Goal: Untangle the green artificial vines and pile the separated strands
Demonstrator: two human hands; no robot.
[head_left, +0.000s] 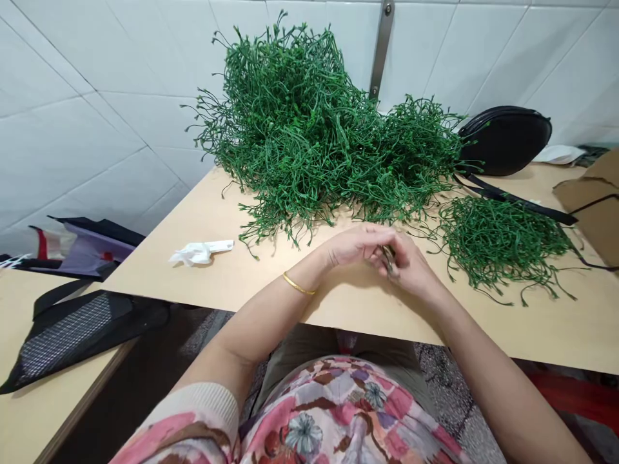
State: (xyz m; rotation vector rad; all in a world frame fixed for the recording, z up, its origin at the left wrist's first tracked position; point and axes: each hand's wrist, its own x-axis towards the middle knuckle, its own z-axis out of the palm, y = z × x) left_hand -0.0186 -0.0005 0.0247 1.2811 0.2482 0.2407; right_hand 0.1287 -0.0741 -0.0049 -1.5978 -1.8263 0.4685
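My left hand, with a gold bangle on its wrist, meets my right hand just above the table's front part. The left fingers are bent and pressed together against the right fingers; what they pinch, if anything, is hidden. My right hand is closed around a small metal tool, mostly covered by the fingers. Behind both hands rises a big heap of green artificial plant stems, thin and curly with small budded tips. A smaller pile of the same stems lies right of my right hand.
The wooden table backs onto a white tiled wall. A crumpled white tissue lies at left. A black pouch with a strap and a cardboard box stand at right. A black mesh bag rests on the lower left surface.
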